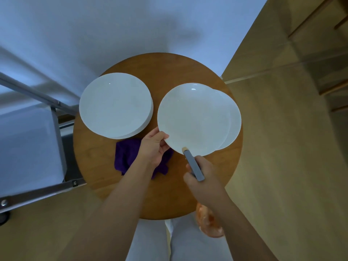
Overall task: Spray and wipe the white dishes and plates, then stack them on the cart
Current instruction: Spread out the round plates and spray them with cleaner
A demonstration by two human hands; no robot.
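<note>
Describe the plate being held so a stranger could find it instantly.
On the round wooden table, look right of the white plate stack. The white round plate overlaps another plate. Only it is gripped at its rim by the left hand.

This looks like a dining or service room in a home or small eatery. A small round wooden desk (131,194) carries stacked white plates (114,105), a metal cart (37,147) stands beside it, and a pale wood floor (282,166) meets plain white walls (94,34).
</note>
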